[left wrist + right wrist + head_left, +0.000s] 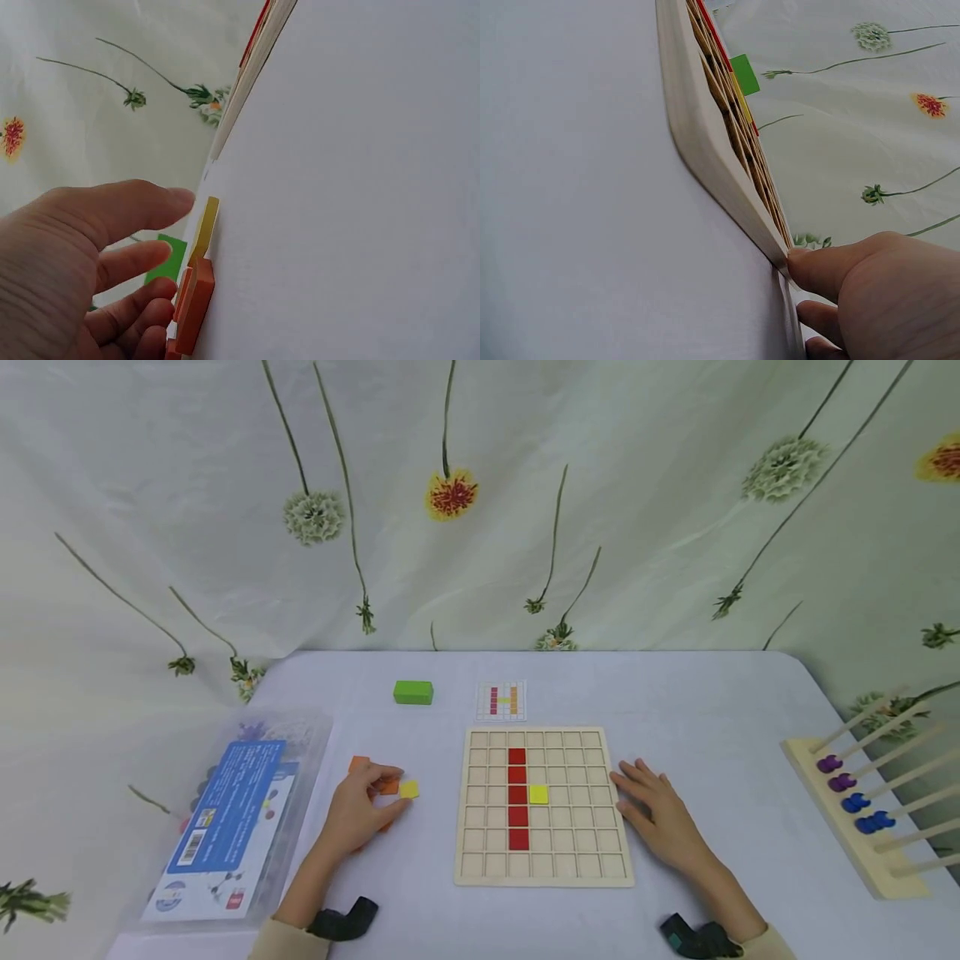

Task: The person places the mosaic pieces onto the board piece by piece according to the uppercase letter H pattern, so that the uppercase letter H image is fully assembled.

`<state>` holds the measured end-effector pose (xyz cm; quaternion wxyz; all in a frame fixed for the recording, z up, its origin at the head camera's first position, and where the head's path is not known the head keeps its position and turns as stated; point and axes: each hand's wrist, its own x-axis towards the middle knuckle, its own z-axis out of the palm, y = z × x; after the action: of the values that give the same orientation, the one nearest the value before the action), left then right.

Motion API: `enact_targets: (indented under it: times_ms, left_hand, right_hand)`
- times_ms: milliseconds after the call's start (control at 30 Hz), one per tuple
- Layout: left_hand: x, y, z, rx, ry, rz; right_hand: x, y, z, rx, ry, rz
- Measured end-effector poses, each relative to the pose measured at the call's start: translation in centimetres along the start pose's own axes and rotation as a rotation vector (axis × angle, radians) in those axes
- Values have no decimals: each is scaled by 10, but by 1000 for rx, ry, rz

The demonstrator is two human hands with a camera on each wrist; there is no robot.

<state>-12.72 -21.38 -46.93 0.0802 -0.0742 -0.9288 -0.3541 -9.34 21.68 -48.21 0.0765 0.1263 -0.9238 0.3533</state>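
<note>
Left hand [358, 810] is hovering at nine o'clock from the wooden grid board [543, 882], thumb and forefinger parted just beside a loose yellow tile [409, 789]; the left wrist view is showing the thumb apart from it, so nothing is being gripped. Orange tiles [390, 787] are lying toward nine o'clock of that yellow one, partly hidden by the fingers; whether they are touching it, I cannot tell. Right hand [660, 817] is resting spread fingertips against the board's rim at three o'clock, holding no tile. On the board, five red tiles [518, 795] are forming a column, and a single yellow piece [538, 794] is sitting at three o'clock of the middle one.

By its look, the loose tile is probably going to be light, stiff and hard to break, perhaps slick on its flat face. It is lying low on the white table [712, 710], so two opposite edges are likely offering the surest pinch; pressing its face alone may be inviting a skid.
</note>
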Motion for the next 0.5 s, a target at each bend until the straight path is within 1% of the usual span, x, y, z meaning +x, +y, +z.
enact_targets:
  times_ms: [200, 367, 500]
  left_hand:
    - [-1, -5, 6, 38, 2, -2]
    - [-1, -5, 9, 72, 21, 25]
    - [0, -4, 10, 83, 33, 33]
  right_hand:
    - [0, -2, 0, 5, 2, -8]
    - [-1, -1, 1, 0, 11, -16]
    - [-1, 0, 1, -6, 15, -14]
